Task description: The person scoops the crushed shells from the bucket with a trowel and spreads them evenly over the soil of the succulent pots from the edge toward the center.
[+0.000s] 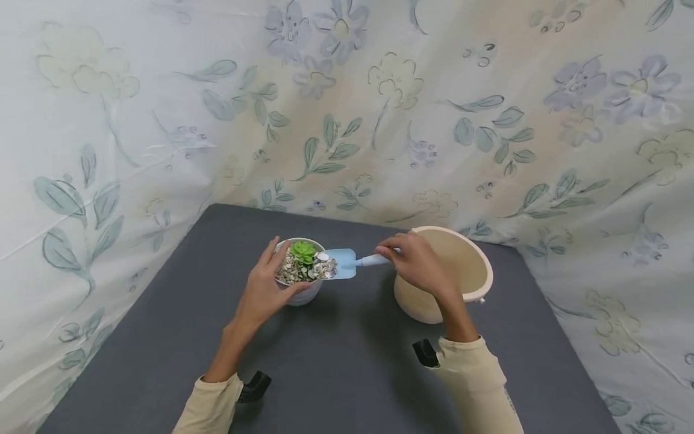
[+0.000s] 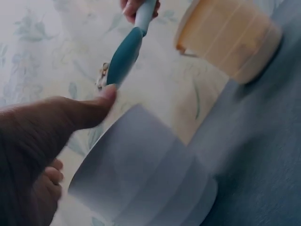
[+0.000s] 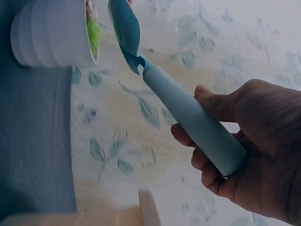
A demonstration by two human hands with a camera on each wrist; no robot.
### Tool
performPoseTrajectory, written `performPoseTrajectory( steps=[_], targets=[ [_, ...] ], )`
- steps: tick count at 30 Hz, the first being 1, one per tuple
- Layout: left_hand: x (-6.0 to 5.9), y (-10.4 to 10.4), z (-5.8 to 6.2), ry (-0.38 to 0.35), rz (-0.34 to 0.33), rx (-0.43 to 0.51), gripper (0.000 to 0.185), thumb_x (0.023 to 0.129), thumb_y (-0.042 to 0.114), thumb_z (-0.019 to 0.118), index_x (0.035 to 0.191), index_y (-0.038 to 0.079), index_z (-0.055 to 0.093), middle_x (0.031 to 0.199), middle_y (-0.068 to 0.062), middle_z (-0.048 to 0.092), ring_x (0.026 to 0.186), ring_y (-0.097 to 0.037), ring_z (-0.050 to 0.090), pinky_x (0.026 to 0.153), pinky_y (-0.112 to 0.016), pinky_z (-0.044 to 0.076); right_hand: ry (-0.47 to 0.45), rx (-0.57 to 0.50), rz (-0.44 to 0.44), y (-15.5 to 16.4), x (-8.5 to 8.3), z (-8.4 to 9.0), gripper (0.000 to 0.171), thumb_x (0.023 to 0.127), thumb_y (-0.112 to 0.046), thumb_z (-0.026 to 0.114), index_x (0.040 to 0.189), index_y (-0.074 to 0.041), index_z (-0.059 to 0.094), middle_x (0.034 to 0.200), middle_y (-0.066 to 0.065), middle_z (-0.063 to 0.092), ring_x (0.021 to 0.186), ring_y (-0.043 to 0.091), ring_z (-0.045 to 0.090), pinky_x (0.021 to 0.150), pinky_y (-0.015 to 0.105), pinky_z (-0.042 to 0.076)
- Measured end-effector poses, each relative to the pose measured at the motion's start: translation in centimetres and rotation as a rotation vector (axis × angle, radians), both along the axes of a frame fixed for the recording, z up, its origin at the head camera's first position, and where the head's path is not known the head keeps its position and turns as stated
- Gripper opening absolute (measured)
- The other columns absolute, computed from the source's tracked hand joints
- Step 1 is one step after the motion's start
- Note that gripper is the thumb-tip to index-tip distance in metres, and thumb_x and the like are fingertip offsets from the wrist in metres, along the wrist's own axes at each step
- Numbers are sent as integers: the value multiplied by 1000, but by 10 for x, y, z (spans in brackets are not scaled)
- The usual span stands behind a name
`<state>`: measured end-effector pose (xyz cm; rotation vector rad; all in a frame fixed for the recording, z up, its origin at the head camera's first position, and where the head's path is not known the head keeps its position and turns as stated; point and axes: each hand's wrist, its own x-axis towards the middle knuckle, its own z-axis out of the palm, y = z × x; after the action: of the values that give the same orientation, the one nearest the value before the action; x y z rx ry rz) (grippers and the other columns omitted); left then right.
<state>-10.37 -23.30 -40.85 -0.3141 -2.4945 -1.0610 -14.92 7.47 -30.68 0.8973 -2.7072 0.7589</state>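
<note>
My right hand grips the pale handle of a small blue trowel, its fingers wrapped round it in the right wrist view. The trowel's blade carries small mixed pebbles and overlaps the right rim of a white ribbed pot. In the pot are a bright green succulent and more pebbles. My left hand is spread at the pot's rim, fingers on the left side and thumb at the front right. In the left wrist view that thumb lies above the rim, right at the blade's tip.
A large cream tub with a wide mouth stands at the right, beneath and behind my right hand. Both containers stand on a dark grey table. A flower-printed cloth hangs behind and along the sides.
</note>
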Motion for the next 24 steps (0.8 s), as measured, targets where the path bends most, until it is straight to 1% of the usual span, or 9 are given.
performPoseTrajectory(
  steps=[4,8,10,13,16,18,20,24],
  targets=[
    [-6,-10,0,-109,-1,-58,112,77,33,94,165,5,30,172,-31,17,155,-56,26,111,-72,42,17,65,29,-25,-7,3,18,100,-17,71,104,-5,83,91,8,80,79,20,59,78,35,43],
    [-11,-14,1,-186,-15,-81,118,76,36,94,167,6,24,173,-31,13,157,-55,21,113,-73,40,72,168,46,-48,-12,9,16,99,-18,72,102,-8,84,85,4,78,73,18,56,74,34,44],
    [-11,-15,3,-205,-17,-90,120,76,38,94,167,6,23,173,-30,14,157,-55,22,113,-72,40,92,211,48,-59,-13,13,15,99,-18,73,102,-8,84,83,3,77,72,19,54,72,34,43],
    [-12,-16,4,-216,-15,-99,120,76,38,93,167,4,23,172,-30,15,156,-55,25,113,-71,41,113,272,42,-74,-12,21,14,99,-20,73,101,-11,85,82,1,76,75,20,55,70,34,42],
    [-12,-17,6,-235,-11,-86,120,77,38,93,167,4,22,173,-30,15,155,-55,26,114,-71,41,145,327,38,-85,-10,30,15,100,-21,72,100,-13,85,85,1,75,80,22,56,73,34,42],
    [-13,-17,6,-244,-14,-80,120,78,39,93,167,4,21,173,-29,14,155,-55,26,114,-71,40,172,356,37,-89,-9,34,15,100,-21,72,100,-13,85,86,2,74,80,23,54,73,34,41],
    [-13,-18,6,-256,-18,-77,120,78,40,92,167,4,19,174,-28,14,155,-55,27,115,-70,40,195,372,33,-91,-8,37,15,100,-21,72,101,-13,85,87,4,71,81,23,51,74,34,38],
    [-15,-21,6,-272,-24,-83,120,80,40,91,168,4,18,174,-27,14,154,-55,28,115,-71,39,234,372,28,-89,-7,38,14,99,-20,73,102,-12,85,86,4,69,79,22,45,74,33,32]
  ],
)
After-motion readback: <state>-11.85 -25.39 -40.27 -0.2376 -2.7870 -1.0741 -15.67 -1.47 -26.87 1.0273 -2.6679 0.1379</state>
